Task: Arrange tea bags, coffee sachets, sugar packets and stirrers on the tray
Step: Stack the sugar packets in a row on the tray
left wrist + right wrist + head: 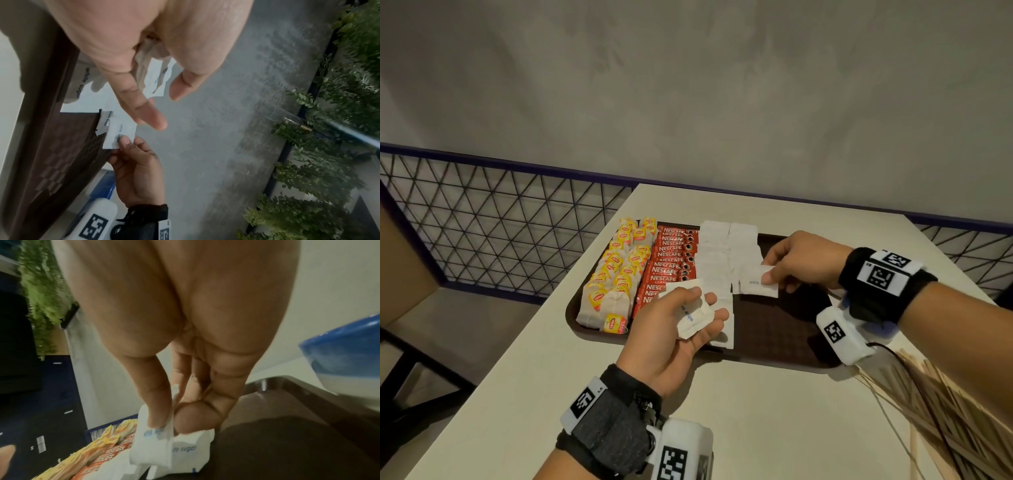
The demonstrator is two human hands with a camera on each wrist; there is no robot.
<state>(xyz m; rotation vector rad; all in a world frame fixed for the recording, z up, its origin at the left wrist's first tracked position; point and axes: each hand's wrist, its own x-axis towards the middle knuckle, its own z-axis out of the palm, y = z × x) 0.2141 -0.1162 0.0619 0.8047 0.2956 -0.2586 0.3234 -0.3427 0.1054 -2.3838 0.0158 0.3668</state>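
A dark brown tray (774, 325) lies on the table. On it from left to right are yellow-tagged tea bags (616, 274), red coffee sachets (667, 267) and two columns of white sugar packets (722, 253). My left hand (707, 303) is palm up over the tray's near edge, its thumb pinning a few sugar packets (693, 320) (158, 78) on the fingers. My right hand (770, 275) pinches one sugar packet (753, 286) (152, 444) between thumb and forefinger, low over the near end of the right column. Wooden stirrers (945, 421) lie on the table at the right, off the tray.
The cream table (739, 411) reaches to a grey wall. A wire mesh railing (500, 219) runs along its left and far sides. The right half of the tray shows bare brown surface.
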